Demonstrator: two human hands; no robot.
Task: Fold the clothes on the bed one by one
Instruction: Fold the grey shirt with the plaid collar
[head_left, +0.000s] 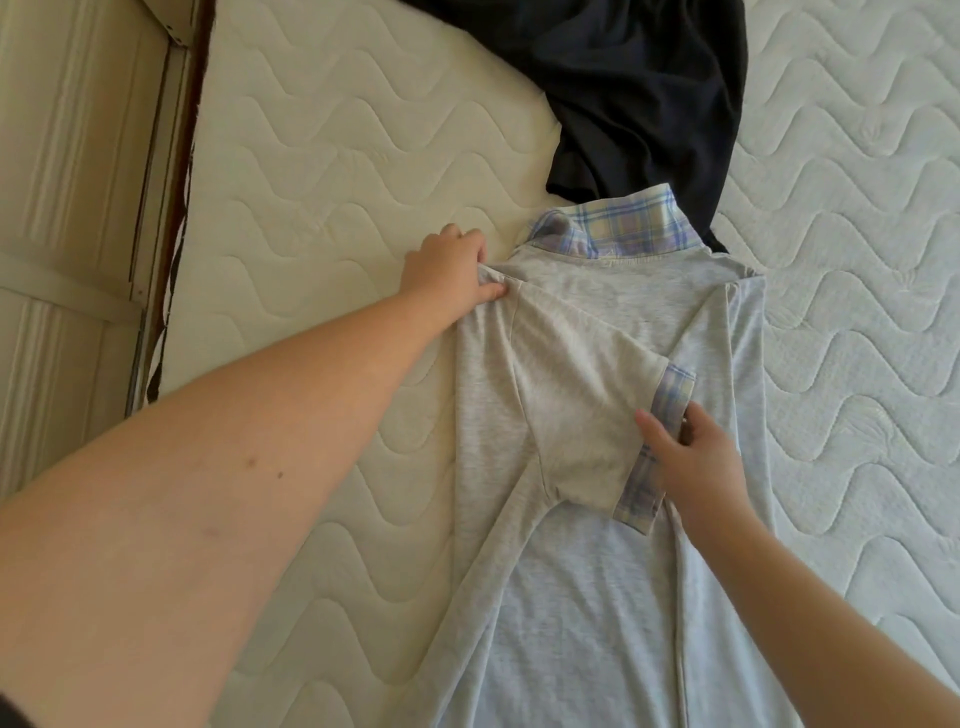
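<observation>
We see a grey polo shirt (613, 519) with a plaid collar (613, 228) lying flat on the quilted mattress (322, 171), its sleeve (576, 395) folded across the body. The left hand (452, 275) pinches the shoulder fold between thumb and curled fingers. The right hand (696, 457) pinches the sleeve's plaid cuff (670, 395). A dark garment (644, 93) lies crumpled beyond the collar, touching it.
</observation>
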